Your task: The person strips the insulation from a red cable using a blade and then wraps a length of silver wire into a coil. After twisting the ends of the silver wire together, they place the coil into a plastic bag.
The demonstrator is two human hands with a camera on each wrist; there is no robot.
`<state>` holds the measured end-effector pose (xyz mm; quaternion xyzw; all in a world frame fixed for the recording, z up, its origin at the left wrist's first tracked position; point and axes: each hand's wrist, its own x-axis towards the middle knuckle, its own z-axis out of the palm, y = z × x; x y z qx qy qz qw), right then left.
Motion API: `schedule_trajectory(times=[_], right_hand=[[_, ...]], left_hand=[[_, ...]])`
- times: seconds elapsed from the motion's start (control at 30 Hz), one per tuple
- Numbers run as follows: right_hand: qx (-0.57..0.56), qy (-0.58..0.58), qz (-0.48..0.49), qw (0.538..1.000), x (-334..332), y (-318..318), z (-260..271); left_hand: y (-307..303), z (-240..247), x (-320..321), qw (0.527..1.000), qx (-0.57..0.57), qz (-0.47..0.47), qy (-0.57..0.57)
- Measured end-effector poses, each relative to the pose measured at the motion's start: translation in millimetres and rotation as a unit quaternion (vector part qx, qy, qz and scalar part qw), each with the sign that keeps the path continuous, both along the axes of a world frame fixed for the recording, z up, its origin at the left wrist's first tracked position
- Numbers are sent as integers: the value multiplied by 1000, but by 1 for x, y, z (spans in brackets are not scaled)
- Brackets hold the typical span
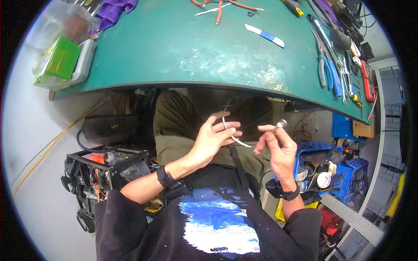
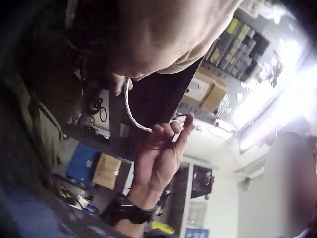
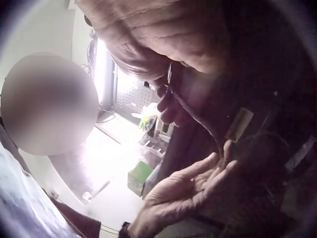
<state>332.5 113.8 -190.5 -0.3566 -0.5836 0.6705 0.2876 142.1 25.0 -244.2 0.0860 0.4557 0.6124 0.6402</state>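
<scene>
Below the table's front edge, my left hand (image 1: 212, 138) holds a thin white twisted wire (image 1: 229, 132) between its partly spread fingers, palm turned inward. The wire bends across to my right hand (image 1: 281, 152), whose curled fingers and thumb are right at its end. In the left wrist view the twisted wire (image 2: 132, 115) spans the gap between both hands. The right wrist view shows the same wire (image 3: 198, 116) reaching the fingers from the other side. A small shiny metal piece (image 1: 282, 123) shows by my right index finger; I cannot tell whether that hand holds it.
Ahead stands a green-topped table (image 1: 143, 48) with a blue-and-white strip (image 1: 264, 35), reddish-brown cables (image 1: 218, 15), and pliers (image 1: 326, 71) among other tools at right. A green box (image 1: 58, 63) sits at left. Blue bins (image 1: 352, 174) stand low at right, a black-framed device (image 1: 106, 174) at left.
</scene>
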Motion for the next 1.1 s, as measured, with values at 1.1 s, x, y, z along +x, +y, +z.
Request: schedule_trajectory(times=[1.1], right_hand=[[371, -52, 40, 926, -31, 5, 40]], left_hand=[[10, 129, -40, 625, 325, -185, 686]])
